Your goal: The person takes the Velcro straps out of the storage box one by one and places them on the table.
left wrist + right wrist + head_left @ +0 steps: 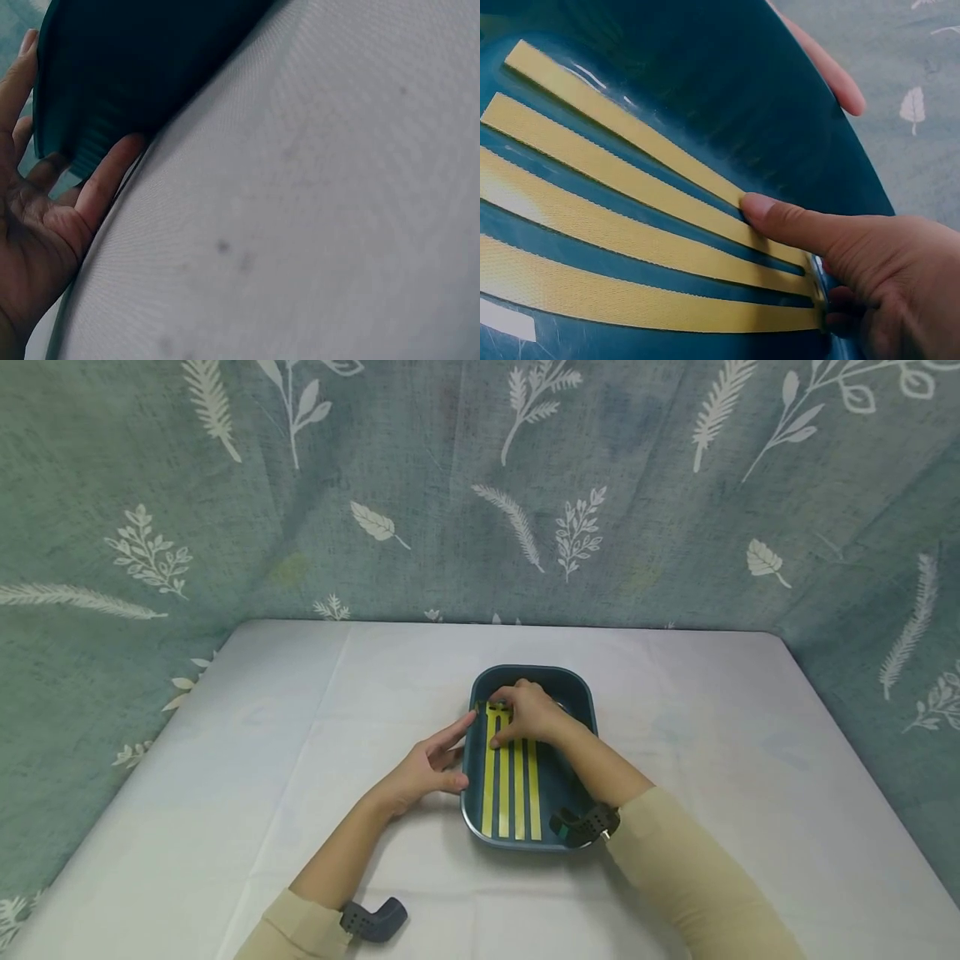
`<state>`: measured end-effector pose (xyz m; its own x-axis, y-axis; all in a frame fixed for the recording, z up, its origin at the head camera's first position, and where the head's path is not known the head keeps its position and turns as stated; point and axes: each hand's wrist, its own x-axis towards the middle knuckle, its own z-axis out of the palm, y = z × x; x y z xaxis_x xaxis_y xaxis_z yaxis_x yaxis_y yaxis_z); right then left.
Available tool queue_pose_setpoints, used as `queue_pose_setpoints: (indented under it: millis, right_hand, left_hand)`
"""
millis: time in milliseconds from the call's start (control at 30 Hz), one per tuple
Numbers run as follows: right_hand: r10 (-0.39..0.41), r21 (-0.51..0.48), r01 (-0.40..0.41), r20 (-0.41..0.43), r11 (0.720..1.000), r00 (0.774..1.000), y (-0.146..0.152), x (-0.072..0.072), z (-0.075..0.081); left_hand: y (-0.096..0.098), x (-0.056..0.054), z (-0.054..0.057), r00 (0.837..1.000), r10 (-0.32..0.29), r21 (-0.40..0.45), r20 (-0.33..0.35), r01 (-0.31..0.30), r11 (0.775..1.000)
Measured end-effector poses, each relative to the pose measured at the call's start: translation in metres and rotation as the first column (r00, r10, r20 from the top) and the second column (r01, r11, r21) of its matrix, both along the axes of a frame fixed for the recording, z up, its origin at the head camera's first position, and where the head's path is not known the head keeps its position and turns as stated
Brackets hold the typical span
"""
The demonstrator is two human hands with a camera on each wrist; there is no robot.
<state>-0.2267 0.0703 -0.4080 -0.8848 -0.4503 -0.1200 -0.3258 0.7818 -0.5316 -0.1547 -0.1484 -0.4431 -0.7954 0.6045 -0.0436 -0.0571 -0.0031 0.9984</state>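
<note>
A dark teal tray (558, 781) with rounded corners sits on the white-covered table. Several parallel yellow strips (503, 793) lie lengthwise in it, their far ends meeting at a small dark piece. My right hand (534, 714) reaches in from the right and holds the strips near those far ends. In the right wrist view its thumb (780, 216) presses across the outer strips while the fingers curl at the joined end, partly hidden. At the tray's left wall my left hand (423, 768) rests with fingers extended and spread, thumb low by the near part of that wall.
A white cloth (390, 685) covers the table around the tray. Behind and at both sides hangs a green-blue curtain (420, 568) with white leaf prints. Dark bands sit on the right wrist (585, 825) and left wrist (373, 920).
</note>
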Motion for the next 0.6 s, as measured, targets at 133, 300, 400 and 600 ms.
queue_pose_setpoints:
  millis: [133, 300, 400, 600]
  right_hand:
    - [-0.003, 0.007, 0.002, 0.005, 1.000, 1.000, -0.0002, -0.0004, -0.0004]
    - [0.009, 0.011, -0.009, 0.019, 1.000, 1.000, -0.0025, -0.0021, -0.0004]
    - [0.021, 0.002, -0.021, 0.019, 1.000, 1.000, -0.0037, -0.0035, -0.0012]
    - [0.026, -0.051, -0.024, 0.029, 0.998, 0.999, -0.0042, -0.0055, -0.0027]
  left_hand:
    - [0.0010, 0.0003, 0.0018, 1.000, -0.005, 0.007, 0.002, 0.005, 1.000]
    - [0.0000, -0.0004, 0.0009, 1.000, -0.004, 0.001, -0.004, 0.004, 1.000]
    - [-0.0004, -0.0007, 0.0003, 1.000, 0.000, -0.003, -0.005, 0.000, 1.000]
    - [0.0002, -0.0007, 0.0006, 1.000, -0.001, -0.007, -0.007, 0.001, 1.000]
